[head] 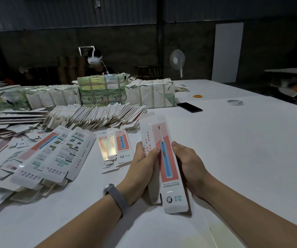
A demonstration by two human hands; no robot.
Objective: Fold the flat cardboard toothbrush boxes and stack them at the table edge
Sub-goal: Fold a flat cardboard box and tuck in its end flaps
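I hold one long white toothbrush box [165, 169] with a pink panel and a blue toothbrush picture above the table, lengthwise away from me. My left hand [140, 169] grips its left side, thumb on the front face. My right hand [187, 167] grips its right edge. The box looks partly opened into a tube, with its far end flaps sticking up. A small pile of boxes [114, 147] lies just left of my hands. Larger printed flat boxes [54, 154] lie overlapped further left.
A long row of flat blanks [94, 116] leans in front of wrapped bundles [103, 90]. A black phone [189, 107], a tape roll [235, 102] and rubber bands [198, 96] lie on the white table [242, 149]. Another person [97, 66] sits behind the bundles; a fan [177, 60] stands beyond.
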